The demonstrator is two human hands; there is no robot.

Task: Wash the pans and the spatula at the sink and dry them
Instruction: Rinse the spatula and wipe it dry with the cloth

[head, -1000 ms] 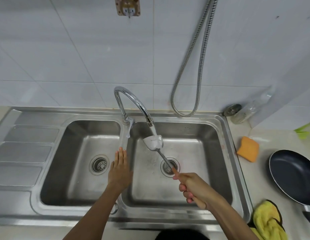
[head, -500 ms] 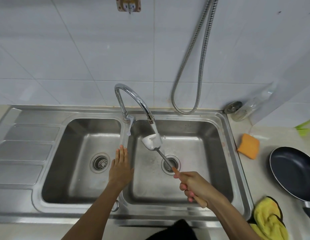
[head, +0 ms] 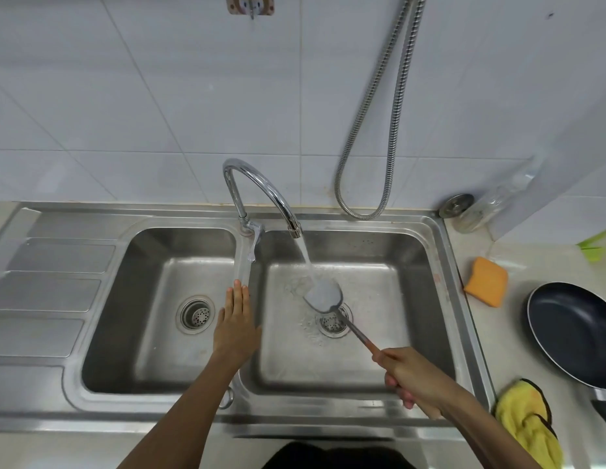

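Our right hand [head: 414, 384] grips the spatula [head: 323, 296] by its handle. Its pale head has dropped from just under the faucet [head: 261, 187] spout to low in the right basin [head: 413, 265], where water [head: 306, 257] now streams onto it. Our left hand [head: 237, 328] stays flat, fingers straight, on the divider [head: 242, 265]. The frying pan [head: 572, 330] sits on the table [head: 511, 333].

The spatula [head: 323, 296] hung over the right basin [head: 426, 252], under the faucet [head: 261, 184]. On the counter [head: 497, 336] right of the sink [head: 125, 214], a sponge [head: 486, 281] lay farthest back, a pan [head: 575, 330] beside it, and a cloth [head: 528, 424] nearest.
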